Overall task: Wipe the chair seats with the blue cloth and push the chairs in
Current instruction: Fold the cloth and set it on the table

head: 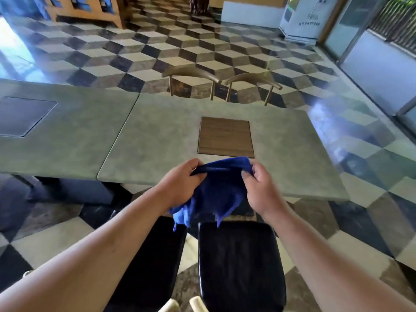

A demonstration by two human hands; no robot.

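Observation:
I hold the blue cloth (219, 190) in the air with both hands, above the near edge of the grey table (157, 143). My left hand (182, 183) grips its left side and my right hand (261, 188) grips its right side; the cloth's lower corners hang down. Below the cloth stand two chairs with black seats, pulled out from the table: the right seat (240, 262) and the left seat (155, 255), which my left forearm partly hides.
A brown rectangular panel (226, 137) lies in the table top. Two more chairs, the far left chair (191, 74) and the far right chair (252, 79), are tucked at the table's far side. A second grey table (67, 122) adjoins on the left. Glass doors (371, 52) line the right.

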